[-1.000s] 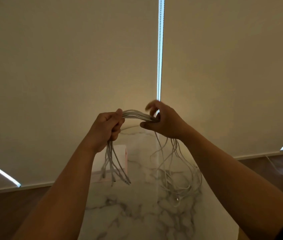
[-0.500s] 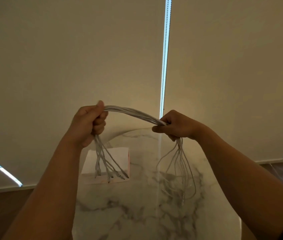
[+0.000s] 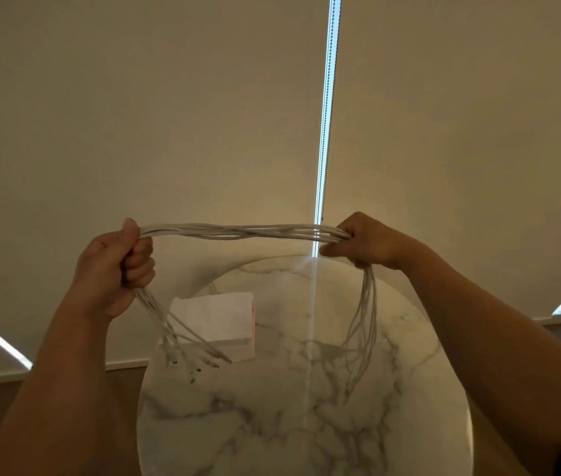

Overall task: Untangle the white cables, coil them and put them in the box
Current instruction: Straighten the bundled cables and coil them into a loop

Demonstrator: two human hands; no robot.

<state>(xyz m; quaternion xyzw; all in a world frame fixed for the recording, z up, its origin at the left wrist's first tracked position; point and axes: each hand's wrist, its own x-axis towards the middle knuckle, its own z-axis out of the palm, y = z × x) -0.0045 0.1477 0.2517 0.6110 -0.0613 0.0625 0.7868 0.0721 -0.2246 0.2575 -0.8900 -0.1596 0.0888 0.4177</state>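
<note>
We see the left hand [image 3: 114,269] fisted around the white cables [image 3: 238,231] and the right hand [image 3: 365,243] gripping the same bundle, stretched level between them above the round marble table [image 3: 272,424]. Loose ends hang below each fist; the box [image 3: 217,319] sits on the table's far left.

left hand [image 3: 114,266]: raised, fingers [image 3: 139,266] curled round white cables [image 3: 238,231] | right hand [image 3: 365,243]: raised, gripping same bundle | hands well apart
</note>
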